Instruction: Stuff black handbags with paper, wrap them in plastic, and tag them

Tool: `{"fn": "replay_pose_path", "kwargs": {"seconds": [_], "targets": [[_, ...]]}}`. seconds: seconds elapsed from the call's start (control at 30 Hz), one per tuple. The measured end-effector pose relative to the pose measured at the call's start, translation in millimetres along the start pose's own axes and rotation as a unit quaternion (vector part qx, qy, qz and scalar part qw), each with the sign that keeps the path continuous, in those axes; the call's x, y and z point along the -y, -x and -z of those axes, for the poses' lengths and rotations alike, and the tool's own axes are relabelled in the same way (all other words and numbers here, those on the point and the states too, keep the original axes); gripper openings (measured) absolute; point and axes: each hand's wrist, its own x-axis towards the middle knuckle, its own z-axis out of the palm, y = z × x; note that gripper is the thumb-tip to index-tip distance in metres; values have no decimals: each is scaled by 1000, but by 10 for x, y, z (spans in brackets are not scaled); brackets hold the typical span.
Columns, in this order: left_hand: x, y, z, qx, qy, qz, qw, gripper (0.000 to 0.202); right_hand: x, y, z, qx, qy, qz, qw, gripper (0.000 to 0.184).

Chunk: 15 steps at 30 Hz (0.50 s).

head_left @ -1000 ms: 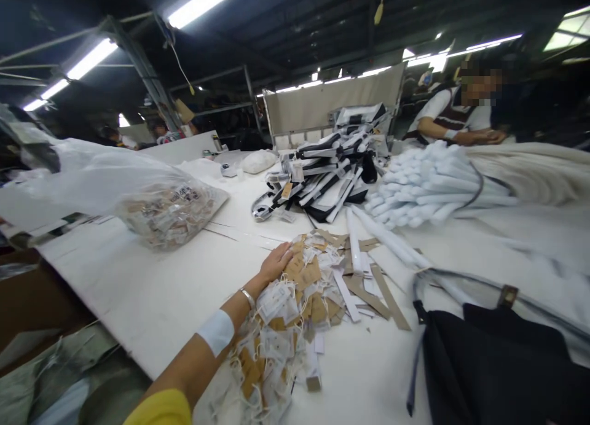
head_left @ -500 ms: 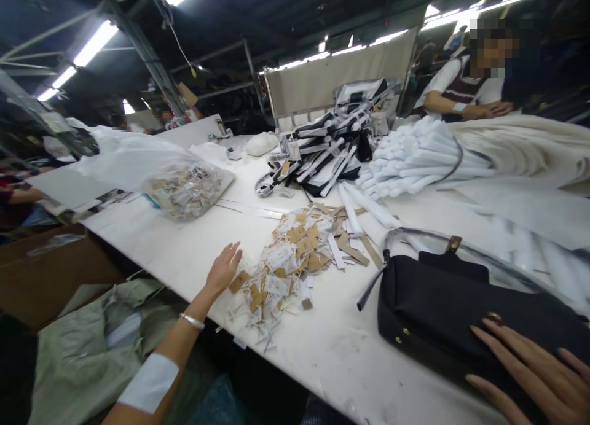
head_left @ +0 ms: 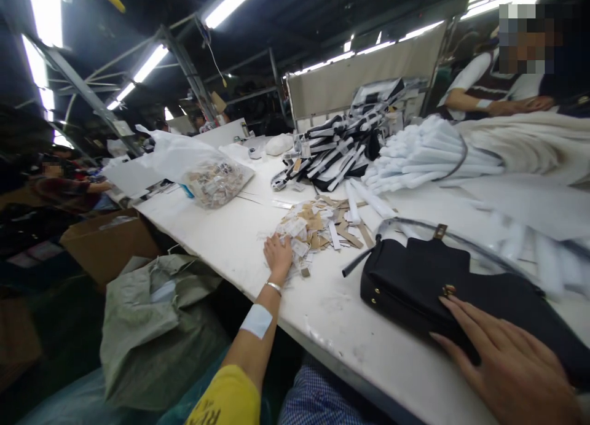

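My left hand (head_left: 278,255) reaches onto the near edge of a pile of brown and white hang tags (head_left: 313,219) with strings. Its fingers point down, somewhat apart; no lifted tag shows in them. On the right, a black handbag (head_left: 415,274) lies on the table, its flap up and a gold-coloured clasp near the middle. Clear wrapping covers its strap (head_left: 479,256). My right hand (head_left: 511,357) rests on the bag with fingers stretched out, the fingertips beside the clasp.
Behind the tags, black bags with white-wrapped straps (head_left: 338,148) are heaped on the white table (head_left: 216,228). White foam tubes (head_left: 415,152) lie bundled at right. A clear plastic bag of tags (head_left: 216,182) sits left. Another person (head_left: 488,96) works across the table.
My left hand has moved right, onto the tags, with its fingers now lower. My right hand still lies on the handbag, nearer the clasp. The view has turned left.
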Motion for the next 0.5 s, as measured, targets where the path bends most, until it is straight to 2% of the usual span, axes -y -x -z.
{"fn": "replay_pose_path", "kwargs": {"seconds": [0.1, 0.2, 0.27, 0.37, 0.43, 0.5], "targets": [[-304, -75, -28, -14, 22, -2, 1000, 42, -45, 19, 23, 38, 19, 23, 999, 52], [-442, -64, 118, -11, 56, -23, 998, 42, -44, 20, 77, 33, 10, 27, 999, 36], [-491, 45, 240, -5, 83, -47, 995, 47, 17, 6, 143, 20, 4, 11, 1000, 27], [-550, 437, 412, 26, 134, -139, 981, 50, 193, -3, 286, -16, -17, -7, 1000, 27], [-578, 827, 545, 71, 169, -225, 957, 53, 348, 32, 418, -36, -33, -13, 999, 29], [-603, 1232, 714, 114, 197, -293, 929, 53, 502, 103, 580, -27, -47, -23, 998, 27]]}}
